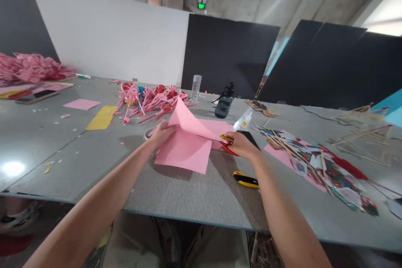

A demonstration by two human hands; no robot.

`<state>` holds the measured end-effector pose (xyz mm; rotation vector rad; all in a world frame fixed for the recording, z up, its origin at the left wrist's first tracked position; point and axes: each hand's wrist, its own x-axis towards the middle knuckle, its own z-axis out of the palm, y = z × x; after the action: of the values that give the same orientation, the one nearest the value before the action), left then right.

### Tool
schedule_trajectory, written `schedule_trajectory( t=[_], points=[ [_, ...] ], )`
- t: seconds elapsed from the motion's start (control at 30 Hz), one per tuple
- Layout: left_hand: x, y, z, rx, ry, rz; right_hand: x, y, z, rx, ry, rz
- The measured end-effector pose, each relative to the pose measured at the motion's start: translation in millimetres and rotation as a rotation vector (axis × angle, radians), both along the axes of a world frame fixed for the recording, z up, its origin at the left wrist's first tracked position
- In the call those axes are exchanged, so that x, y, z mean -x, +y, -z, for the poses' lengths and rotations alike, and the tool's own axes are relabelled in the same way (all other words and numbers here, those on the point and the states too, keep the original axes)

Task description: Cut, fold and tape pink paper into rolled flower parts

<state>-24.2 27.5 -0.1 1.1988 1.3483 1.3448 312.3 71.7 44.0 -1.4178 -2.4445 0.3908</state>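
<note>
My left hand [165,133] pinches the left side of a sheet of pink paper [185,151], held just above the table. Part of the sheet rises in a curled flap, with a slit running in from its right side. In my right hand [241,144] is a pair of scissors [228,147] with red and yellow handles, its blades at the slit between the two parts of the paper. More pink paper [216,126] lies flat behind. Below my right hand rests a yellow and black utility knife [246,180]. A dark phone [248,137] is partly hidden by that hand.
Pink paper strips [150,99] are heaped behind the sheet, near a clear bottle [196,88] and a dark water bottle [224,102]. A glue bottle [246,119] stands at right. Sticks and cut-outs [317,161] cover the right side; yellow paper [102,118] lies left.
</note>
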Motion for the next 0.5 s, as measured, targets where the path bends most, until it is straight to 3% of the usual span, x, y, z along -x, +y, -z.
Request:
schedule_trajectory(
  t=[0.23,0.5],
  points=[
    [-4.6,-0.9,-5.3,-0.044,0.033,0.013,2.4,1.5,-1.4,-0.063,-0.024,0.051],
    [-8.6,-2.4,-7.4,-0.019,-0.031,-0.018,1.0,2.1,-0.1,-0.027,-0.016,0.025]
  ],
)
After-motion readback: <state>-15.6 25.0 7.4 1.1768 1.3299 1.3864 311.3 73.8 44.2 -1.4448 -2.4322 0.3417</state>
